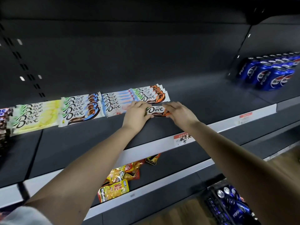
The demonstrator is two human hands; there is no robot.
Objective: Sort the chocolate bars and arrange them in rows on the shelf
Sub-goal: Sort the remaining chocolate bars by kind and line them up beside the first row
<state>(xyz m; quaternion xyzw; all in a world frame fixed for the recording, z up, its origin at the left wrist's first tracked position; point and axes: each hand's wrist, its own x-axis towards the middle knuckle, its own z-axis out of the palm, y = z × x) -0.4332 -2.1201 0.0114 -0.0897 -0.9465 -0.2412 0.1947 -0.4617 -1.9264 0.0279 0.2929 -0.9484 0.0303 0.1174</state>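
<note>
I'm at the shelf (162, 88) now, both hands out front. My left hand (136, 113) and right hand (178, 113) pinch the two ends of one chocolate bar (156, 110), fingers curled onto it, setting it flat at the front of the orange row (151, 93). So I judge that row nearly filled.

Sorting looks well along: the yellow row (34, 115), the blue-tipped row (81, 108), the pale blue row (116, 101) and the orange one lie side by side, touching, each fanned front to back.

What's left? Hard to say. The dark bars (4, 127) at the far left are cut off by the frame and blurred, so I can't tell whether they're tidy. Snack packets (120, 179) sit on the lower shelf, half hidden by my left forearm. Cans (269, 72) stand well apart on the right.
</note>
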